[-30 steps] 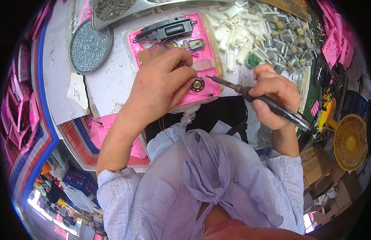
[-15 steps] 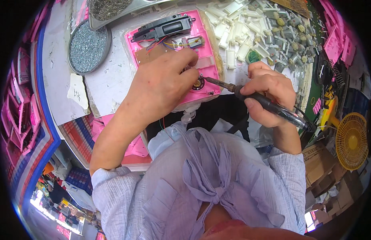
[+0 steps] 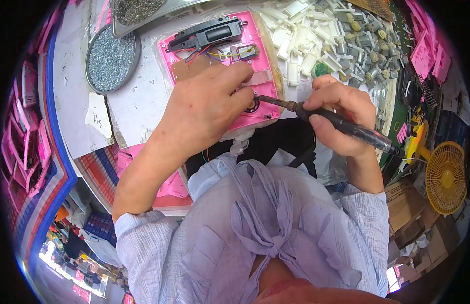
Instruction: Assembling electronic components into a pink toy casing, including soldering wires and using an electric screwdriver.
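Observation:
My right hand (image 3: 342, 112) grips a soldering iron (image 3: 354, 127) by its black handle. The iron's tip points left and meets the fingertips of my left hand (image 3: 209, 101), over a small round speaker (image 3: 252, 105). That speaker sits in the near right corner of a pink plastic housing (image 3: 263, 61). My left hand lies over the housing with thumb and fingers pinched near the speaker; whatever they hold is hidden. Farther back in the housing are a black mechanism (image 3: 214, 33), coloured wires, a small silver motor (image 3: 246, 51) and a brown board (image 3: 192, 68).
A round dish of small screws (image 3: 112, 60) stands at the left, beside a metal tray (image 3: 159, 15). White plastic parts (image 3: 298, 43) and small motors (image 3: 371, 55) are heaped at the back right. A yellow fan (image 3: 445, 177) is at the far right.
The soldering iron and my right hand have shifted very slightly, the tip staying by the speaker. My left hand is nearly still.

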The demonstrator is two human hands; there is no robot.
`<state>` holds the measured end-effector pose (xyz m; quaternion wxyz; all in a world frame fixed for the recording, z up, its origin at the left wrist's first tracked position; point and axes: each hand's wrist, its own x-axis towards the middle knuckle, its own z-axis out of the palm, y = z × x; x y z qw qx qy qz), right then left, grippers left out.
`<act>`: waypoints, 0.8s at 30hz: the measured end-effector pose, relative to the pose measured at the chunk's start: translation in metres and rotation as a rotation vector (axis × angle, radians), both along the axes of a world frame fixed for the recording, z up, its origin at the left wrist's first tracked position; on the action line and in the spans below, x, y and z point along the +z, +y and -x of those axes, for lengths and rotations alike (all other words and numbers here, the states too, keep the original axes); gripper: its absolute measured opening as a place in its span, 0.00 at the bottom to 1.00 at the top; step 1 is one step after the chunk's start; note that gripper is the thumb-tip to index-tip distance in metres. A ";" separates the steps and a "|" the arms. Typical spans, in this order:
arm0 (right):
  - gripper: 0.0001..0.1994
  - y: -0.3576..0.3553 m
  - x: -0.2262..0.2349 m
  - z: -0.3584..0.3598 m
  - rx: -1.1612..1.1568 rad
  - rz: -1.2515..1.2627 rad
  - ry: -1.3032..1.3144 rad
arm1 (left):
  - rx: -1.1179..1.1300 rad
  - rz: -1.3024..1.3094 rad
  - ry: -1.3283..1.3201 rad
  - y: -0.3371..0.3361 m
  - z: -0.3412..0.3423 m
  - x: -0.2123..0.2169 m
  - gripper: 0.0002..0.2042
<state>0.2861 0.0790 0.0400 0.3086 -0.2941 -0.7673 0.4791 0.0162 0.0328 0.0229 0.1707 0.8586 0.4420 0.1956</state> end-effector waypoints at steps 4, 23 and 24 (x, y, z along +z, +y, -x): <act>0.10 -0.003 0.003 -0.009 -0.058 0.019 0.051 | 0.000 0.000 -0.005 0.000 0.000 -0.001 0.09; 0.10 -0.012 0.024 -0.064 -0.309 0.045 0.089 | -0.184 -0.178 0.016 0.007 -0.002 0.008 0.09; 0.10 -0.017 0.026 -0.075 -0.383 0.090 0.085 | -0.156 -0.173 0.028 0.004 -0.004 0.008 0.09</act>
